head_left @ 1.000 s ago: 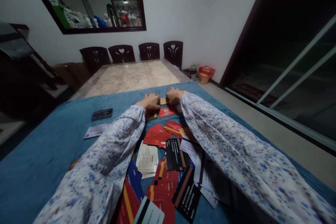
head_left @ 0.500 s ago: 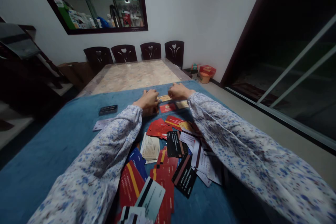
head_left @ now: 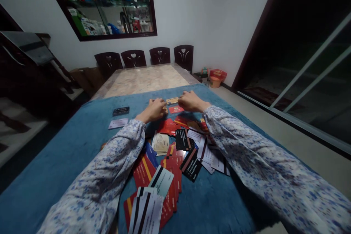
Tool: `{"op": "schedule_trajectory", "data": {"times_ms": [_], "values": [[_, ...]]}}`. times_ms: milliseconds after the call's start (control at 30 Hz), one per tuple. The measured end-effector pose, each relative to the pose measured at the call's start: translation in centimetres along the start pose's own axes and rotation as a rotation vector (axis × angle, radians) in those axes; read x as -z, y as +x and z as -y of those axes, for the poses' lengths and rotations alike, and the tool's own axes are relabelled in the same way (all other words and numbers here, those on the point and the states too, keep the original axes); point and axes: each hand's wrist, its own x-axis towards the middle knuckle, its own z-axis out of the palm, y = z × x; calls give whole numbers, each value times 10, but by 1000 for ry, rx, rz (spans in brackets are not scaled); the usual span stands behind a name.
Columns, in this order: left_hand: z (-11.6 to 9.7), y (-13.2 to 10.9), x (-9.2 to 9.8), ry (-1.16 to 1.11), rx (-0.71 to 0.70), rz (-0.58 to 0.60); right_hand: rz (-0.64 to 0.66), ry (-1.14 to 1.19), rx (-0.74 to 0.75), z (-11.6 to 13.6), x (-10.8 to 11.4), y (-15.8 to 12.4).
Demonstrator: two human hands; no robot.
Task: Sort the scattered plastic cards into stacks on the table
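Note:
My left hand [head_left: 154, 110] is low over the blue cloth with its fingers curled, at the left of a yellowish card [head_left: 172, 101] and a small red card [head_left: 176, 109]. My right hand [head_left: 192, 101] has bent fingers at the right ends of these two cards. What either hand grips is hidden or too small to name. Nearer me lies a loose spread of cards: red ones [head_left: 175, 175], black ones [head_left: 182, 140], cream ones [head_left: 160, 143] and white striped ones [head_left: 148, 212]. A black card [head_left: 121, 110] and a pale purple card [head_left: 118, 123] lie apart on the left.
The blue cloth [head_left: 90, 131] covers the near part of a long table with a marbled top [head_left: 148, 78]. Dark chairs [head_left: 183, 56] stand at its far end. An orange bucket [head_left: 215, 81] is on the floor beyond the right side.
The view has shifted slightly. My right hand has moved down to the right ends of the two upper cards, and a yellowish card at the right of the small red one no longer shows.

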Motion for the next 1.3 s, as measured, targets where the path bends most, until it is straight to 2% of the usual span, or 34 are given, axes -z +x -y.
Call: {"op": "schedule_trajectory", "data": {"times_ms": [167,467,667,933,1300], "values": [[-9,-21,-7,-44,-10,-32,0,34,10,14,-3,-18],[-28,-55,-15,-96,-40,-22,-13,124,29,40,-14,-42],[-33,-69,-20,-137,-59,39,-47,197,76,55,-24,-47],[-34,-77,-19,-101,-159,112,-72,248,115,60,-41,-54],[-30,-76,-16,-98,-193,114,-73,270,166,61,-48,-57]]}}
